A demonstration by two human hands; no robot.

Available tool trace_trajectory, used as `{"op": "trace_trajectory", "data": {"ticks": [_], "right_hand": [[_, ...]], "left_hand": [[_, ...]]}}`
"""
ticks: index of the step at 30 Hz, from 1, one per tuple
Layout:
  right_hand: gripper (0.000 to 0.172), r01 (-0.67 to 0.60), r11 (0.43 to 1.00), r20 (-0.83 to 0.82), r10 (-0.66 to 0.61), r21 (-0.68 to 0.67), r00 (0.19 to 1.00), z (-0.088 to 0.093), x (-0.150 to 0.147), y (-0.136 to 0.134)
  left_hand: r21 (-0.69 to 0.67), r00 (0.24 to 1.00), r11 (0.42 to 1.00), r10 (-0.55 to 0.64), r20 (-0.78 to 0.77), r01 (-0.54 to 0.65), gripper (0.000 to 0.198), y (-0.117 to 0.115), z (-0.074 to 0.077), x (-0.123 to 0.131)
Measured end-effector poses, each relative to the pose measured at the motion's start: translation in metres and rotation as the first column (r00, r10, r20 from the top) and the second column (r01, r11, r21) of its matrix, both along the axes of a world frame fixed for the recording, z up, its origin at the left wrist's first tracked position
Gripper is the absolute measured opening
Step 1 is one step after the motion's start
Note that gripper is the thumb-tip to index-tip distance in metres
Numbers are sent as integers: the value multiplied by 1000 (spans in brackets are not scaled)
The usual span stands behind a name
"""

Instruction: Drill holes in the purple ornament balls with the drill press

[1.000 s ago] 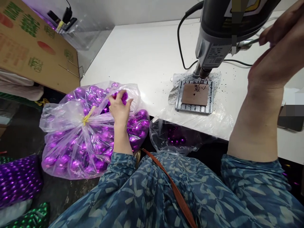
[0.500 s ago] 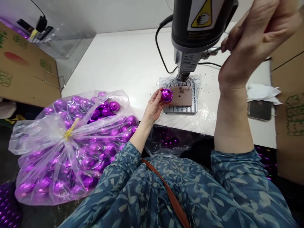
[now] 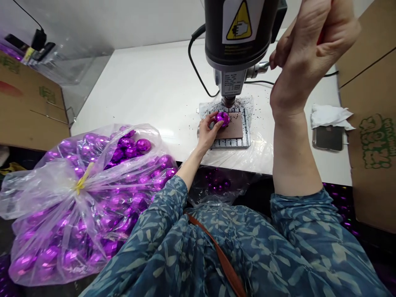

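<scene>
Between the fingers of my left hand (image 3: 208, 131) is a shiny purple faceted ball (image 3: 222, 119). It sits over a brown board (image 3: 234, 128) on the slotted metal base (image 3: 230, 143) of a drill press (image 3: 239, 53). The chuck (image 3: 228, 101) with its thin bit is just above and beside the ball; whether the bit touches it I cannot tell. My right hand (image 3: 312, 45), raised at the upper right, is closed around the press's feed lever (image 3: 262, 67). Dark shavings lie around the base.
A clear bag (image 3: 102, 206) of purple balls, with a yellow tie, bulges at the table's left. Cardboard boxes (image 3: 27, 111) flank both sides. A phone (image 3: 328, 138) and white tissue (image 3: 329, 116) lie at the right of the white table (image 3: 148, 90). A black cable loops behind the press.
My left hand has moved the ball right and forward, from the board's left edge to near the bit. My right hand still grips the lever. The whole view has shifted slightly.
</scene>
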State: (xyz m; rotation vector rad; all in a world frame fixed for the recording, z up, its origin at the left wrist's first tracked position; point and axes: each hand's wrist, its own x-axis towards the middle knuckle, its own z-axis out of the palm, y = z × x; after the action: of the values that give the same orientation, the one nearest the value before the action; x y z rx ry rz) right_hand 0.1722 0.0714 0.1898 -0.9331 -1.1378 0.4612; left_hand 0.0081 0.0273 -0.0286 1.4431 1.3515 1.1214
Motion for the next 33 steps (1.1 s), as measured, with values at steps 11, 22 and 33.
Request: {"op": "trace_trajectory", "data": {"ticks": [11, 22, 33], "right_hand": [[71, -1, 1000, -5, 1, 4, 1000, -3, 0, 1], [73, 83, 987, -74, -74, 136, 995, -29, -5, -7], [71, 124, 974, -45, -117, 191, 992, -64, -1, -6]], "left_hand": [[70, 992, 995, -67, -108, 74, 51, -8, 11, 17], [-12, 996, 996, -83, 27, 83, 49, -10, 23, 17], [-3, 996, 997, -72, 55, 72, 51, -10, 22, 18]]}}
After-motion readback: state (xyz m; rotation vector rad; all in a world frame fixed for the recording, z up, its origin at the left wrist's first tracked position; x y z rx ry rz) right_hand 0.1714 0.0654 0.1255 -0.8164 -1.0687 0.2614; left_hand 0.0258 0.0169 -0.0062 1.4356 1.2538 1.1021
